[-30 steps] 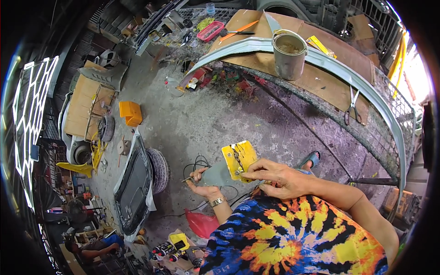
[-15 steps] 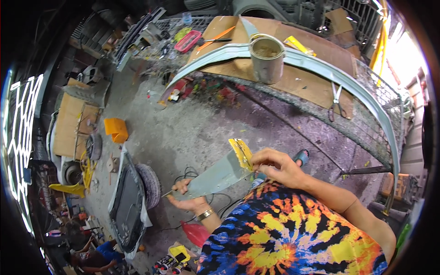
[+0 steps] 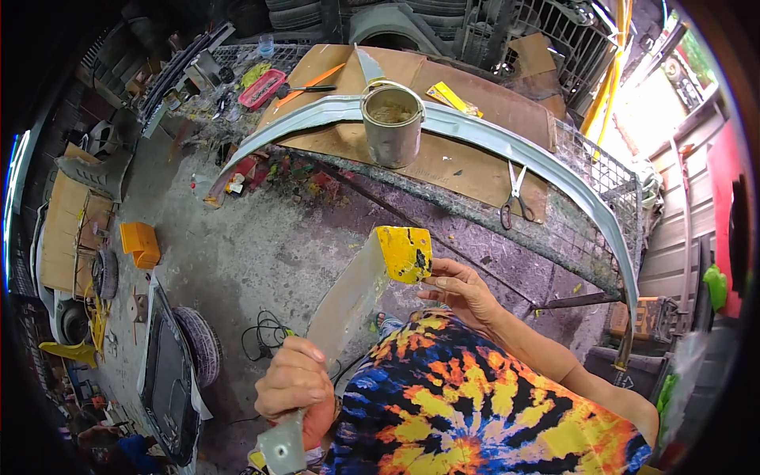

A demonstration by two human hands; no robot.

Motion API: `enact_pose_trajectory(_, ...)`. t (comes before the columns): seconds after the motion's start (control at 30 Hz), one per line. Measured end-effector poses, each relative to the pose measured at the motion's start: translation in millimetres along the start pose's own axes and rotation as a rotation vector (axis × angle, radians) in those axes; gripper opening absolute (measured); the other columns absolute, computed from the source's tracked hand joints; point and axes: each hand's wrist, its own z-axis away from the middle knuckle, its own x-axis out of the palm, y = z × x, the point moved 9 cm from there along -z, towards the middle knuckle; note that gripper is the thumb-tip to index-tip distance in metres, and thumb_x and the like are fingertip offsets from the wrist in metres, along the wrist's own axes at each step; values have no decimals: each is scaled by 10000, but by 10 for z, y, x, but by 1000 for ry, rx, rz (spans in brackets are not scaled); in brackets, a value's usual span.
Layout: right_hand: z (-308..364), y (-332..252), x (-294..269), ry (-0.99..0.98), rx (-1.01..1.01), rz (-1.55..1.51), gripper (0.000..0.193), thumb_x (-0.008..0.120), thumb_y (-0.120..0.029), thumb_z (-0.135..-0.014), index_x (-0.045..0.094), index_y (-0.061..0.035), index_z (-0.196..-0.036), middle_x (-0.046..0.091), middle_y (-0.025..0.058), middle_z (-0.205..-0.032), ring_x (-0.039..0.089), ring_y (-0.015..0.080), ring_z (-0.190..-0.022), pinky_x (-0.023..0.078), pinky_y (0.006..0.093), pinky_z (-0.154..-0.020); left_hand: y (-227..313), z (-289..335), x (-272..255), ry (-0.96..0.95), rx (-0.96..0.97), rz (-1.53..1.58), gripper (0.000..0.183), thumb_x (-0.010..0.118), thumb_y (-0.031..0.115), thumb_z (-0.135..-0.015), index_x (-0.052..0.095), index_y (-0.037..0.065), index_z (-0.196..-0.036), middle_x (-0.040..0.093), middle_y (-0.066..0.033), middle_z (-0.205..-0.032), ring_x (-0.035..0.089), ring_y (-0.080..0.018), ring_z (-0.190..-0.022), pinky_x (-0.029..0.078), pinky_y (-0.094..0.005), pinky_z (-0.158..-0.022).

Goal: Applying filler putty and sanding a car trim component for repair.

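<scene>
I hold a long curved grey trim panel [image 3: 342, 305] tilted in front of my body. Its upper end is a yellow patch [image 3: 405, 255] with black chipped spots. My left hand [image 3: 294, 388] is closed round the lower part, and a grey end with a small hole sticks out below the fist. At the yellow end, the fingertips of my right hand [image 3: 463, 294] grip the edge; part of those fingers is behind it. Beyond my hands, a tin of filler-like paste [image 3: 393, 146] stands on the cardboard-covered bench, against a long pale-blue curved strip [image 3: 507, 145].
Scissors [image 3: 516, 196] lie near the bench's front edge. A yellow packet [image 3: 453, 99] and a pink tray [image 3: 262, 89] rest farther back. On the floor to the left are a black framed panel [image 3: 168, 388], a tyre [image 3: 198, 346], an orange container [image 3: 140, 244] and a black cable [image 3: 265, 332].
The panel has swung to a steeper tilt, showing its yellow end more squarely. My left hand has gone from palm-up support to a closed grip nearer my body. The view has shifted right.
</scene>
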Motion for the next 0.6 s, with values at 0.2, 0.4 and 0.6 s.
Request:
enact_pose_trajectory(0.2, -9, -160, -204, -45, 56, -11, 416, 617, -128, -911, 531, -15, -1302, 593, 94, -1271, 551, 209, -1194, 464, 446, -995, 34, -40, 305, -49, 49, -10, 482, 414, 484, -932, 525, 51, -751, 489, -48, -589, 462, -166, -554, 390, -362, -617)
enact_pose_trajectory(0.4, -27, -286, -210, -61, 83, -19, 443, 616, -108, -899, 512, -4, -1317, 570, 106, -1305, 522, 223, -1240, 459, 490, -999, 9, -48, 462, -18, -3, -65, 100, 663, 144, -808, 606, 62, -802, 575, -43, -628, 521, -178, -586, 467, -383, -635)
enact_pose_trajectory(0.6, -73, -454, -333, -105, 68, -5, 495, 609, -79, -877, 479, -3, -1349, 523, 109, -1362, 486, 228, -1278, 440, 523, -1011, -53, -26, 751, -111, 125, -53, 541, 439, 562, -927, 532, 52, -774, 484, -42, -611, 450, -160, -579, 390, -352, -621)
